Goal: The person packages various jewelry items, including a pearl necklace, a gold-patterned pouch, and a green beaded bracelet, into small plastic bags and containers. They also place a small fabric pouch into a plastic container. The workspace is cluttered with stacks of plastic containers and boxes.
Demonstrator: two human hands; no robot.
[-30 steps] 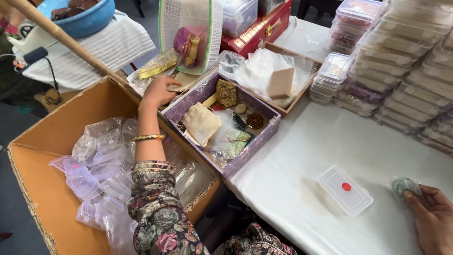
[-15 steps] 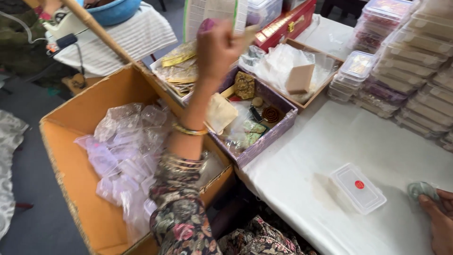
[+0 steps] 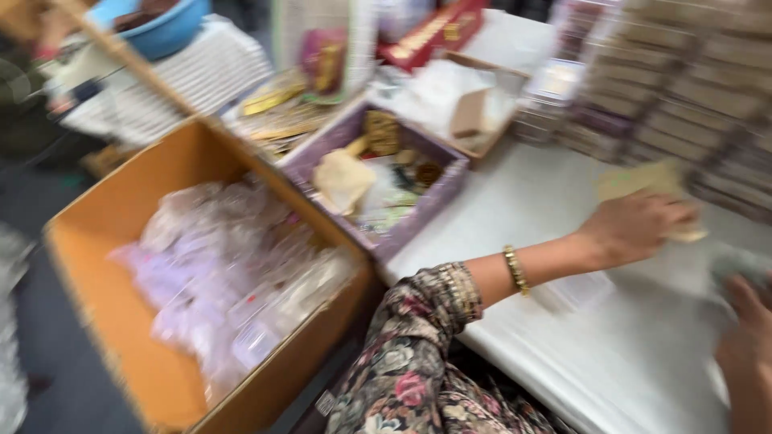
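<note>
Item: pale tan packet (image 3: 643,181), blurred, held over the white tabletop (image 3: 515,209) just before the stacked clear boxes (image 3: 683,96). Your left hand (image 3: 635,229) reaches across, its fingers closed around the packet. Your right hand (image 3: 744,354) sits at the frame's right edge beside a greyish object (image 3: 740,265); how its fingers stand cannot be told. Leftward: purple tray (image 3: 442,197) of mixed small goods, then an open cardboard box (image 3: 104,321) of clear plastic bags (image 3: 233,273).

Cardboard box (image 3: 96,265) of clear packets (image 3: 233,281); purple tray (image 3: 438,201); blue bowl (image 3: 173,28).
</note>
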